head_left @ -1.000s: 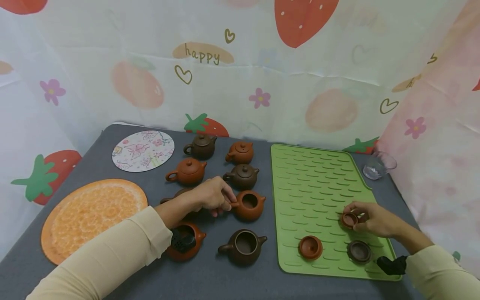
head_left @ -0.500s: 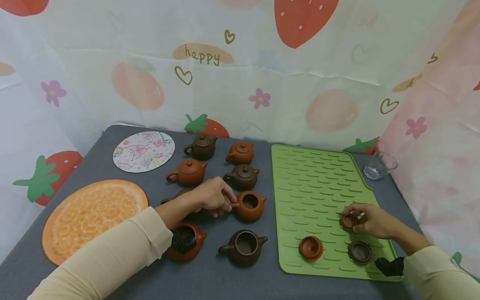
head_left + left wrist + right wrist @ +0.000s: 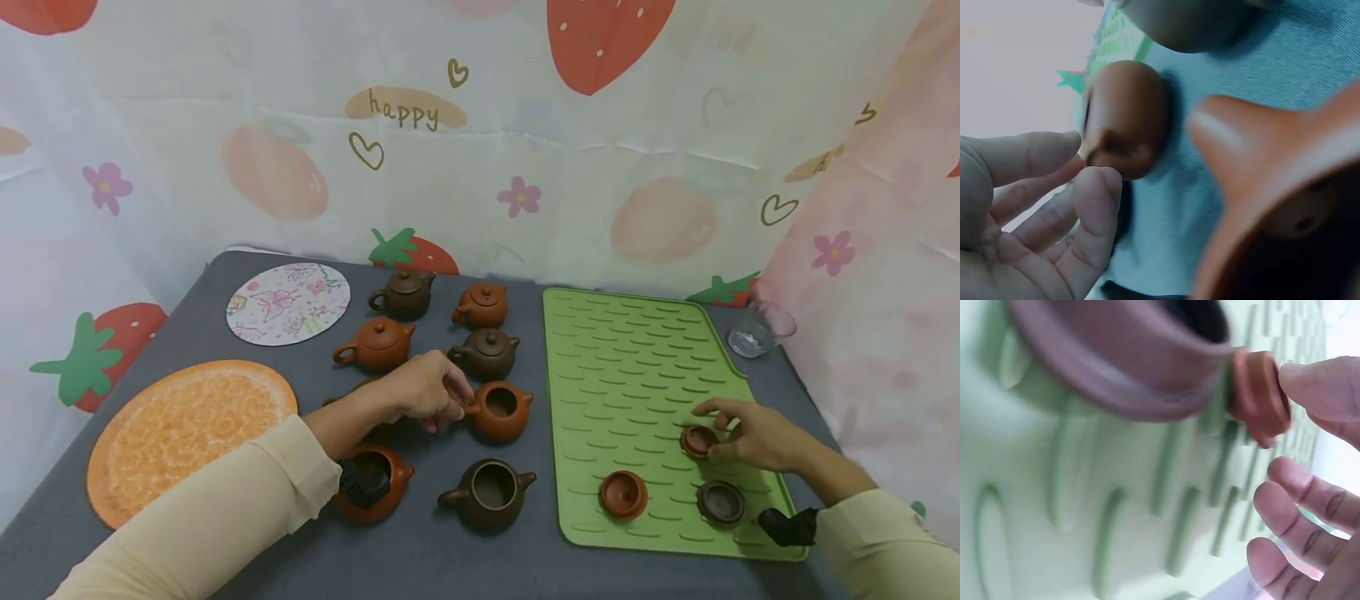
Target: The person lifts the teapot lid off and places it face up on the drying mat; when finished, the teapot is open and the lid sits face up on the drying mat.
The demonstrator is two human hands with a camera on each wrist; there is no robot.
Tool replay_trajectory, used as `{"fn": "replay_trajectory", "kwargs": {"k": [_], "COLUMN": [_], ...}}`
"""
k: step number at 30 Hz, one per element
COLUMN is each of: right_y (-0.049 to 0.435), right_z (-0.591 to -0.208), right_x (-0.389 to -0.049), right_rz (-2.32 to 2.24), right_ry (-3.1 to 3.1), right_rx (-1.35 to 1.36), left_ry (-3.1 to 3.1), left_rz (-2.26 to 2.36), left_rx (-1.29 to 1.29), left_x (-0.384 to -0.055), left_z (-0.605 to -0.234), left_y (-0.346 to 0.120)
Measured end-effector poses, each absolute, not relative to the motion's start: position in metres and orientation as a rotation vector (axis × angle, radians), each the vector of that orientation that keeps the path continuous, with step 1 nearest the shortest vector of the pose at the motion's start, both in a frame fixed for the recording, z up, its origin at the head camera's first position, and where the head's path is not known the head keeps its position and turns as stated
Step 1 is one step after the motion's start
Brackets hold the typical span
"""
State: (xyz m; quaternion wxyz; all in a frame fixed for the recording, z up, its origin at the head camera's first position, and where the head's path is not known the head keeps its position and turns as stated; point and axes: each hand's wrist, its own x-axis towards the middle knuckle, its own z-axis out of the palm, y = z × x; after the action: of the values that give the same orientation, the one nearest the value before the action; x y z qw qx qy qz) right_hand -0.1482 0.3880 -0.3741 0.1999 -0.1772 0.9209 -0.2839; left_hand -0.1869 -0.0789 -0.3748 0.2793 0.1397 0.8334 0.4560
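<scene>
My left hand (image 3: 431, 393) pinches the handle of an orange-brown teapot (image 3: 498, 412) that has no lid on it; the left wrist view shows this teapot (image 3: 1129, 112) beyond the fingertips. On the green mat, my right hand (image 3: 761, 435) has its fingers spread beside a small reddish-brown teapot lid (image 3: 699, 442), which lies upside down. The right wrist view shows the thumb close to this lid (image 3: 1260, 394) and the other fingers off it; whether the thumb touches is unclear. Two more upturned lids rest nearby, an orange one (image 3: 622, 496) and a dark one (image 3: 722, 503).
Lidless teapots stand in front, one dark (image 3: 487, 493) and one orange (image 3: 375, 508) under the left sleeve. Several lidded teapots, such as a dark one (image 3: 487, 353), stand behind. A glass (image 3: 753, 333) stands beyond the green mat (image 3: 622, 367). Round orange (image 3: 195, 433) and floral (image 3: 288, 304) mats lie left.
My right hand's fingers have opened and let go of the small reddish-brown lid, leaving it on the mat. The left hand stays at the teapot's handle.
</scene>
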Motion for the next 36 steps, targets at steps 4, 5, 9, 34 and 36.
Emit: {"fn": "replay_trajectory", "kwargs": {"k": [4, 5, 9, 34, 36], "right_y": [0.384, 0.382, 0.375, 0.300, 0.293], "right_z": [-0.358, -0.353, -0.336, -0.263, -0.259], "right_x": [-0.147, -0.147, -0.147, -0.136, -0.134], "right_rz": [-0.775, -0.765, -0.713, -0.710, -0.706], "right_ry": [2.622, 2.637, 2.688, 2.726, 2.732], "right_rx": [-0.491, -0.499, -0.558, -0.927, -0.944], "left_ry": [2.231, 2.230, 2.248, 2.443, 2.459], "left_rz": [1.233, 1.228, 1.210, 1.367, 1.395], "left_rx": [0.414, 0.426, 0.460, 0.635, 0.629], "left_x": [-0.186, -0.186, -0.184, -0.164, -0.162], "left_z": [-0.361, -0.356, -0.339, -0.282, -0.284], "left_y": [-0.083, -0.085, -0.092, -0.163, -0.169]}}
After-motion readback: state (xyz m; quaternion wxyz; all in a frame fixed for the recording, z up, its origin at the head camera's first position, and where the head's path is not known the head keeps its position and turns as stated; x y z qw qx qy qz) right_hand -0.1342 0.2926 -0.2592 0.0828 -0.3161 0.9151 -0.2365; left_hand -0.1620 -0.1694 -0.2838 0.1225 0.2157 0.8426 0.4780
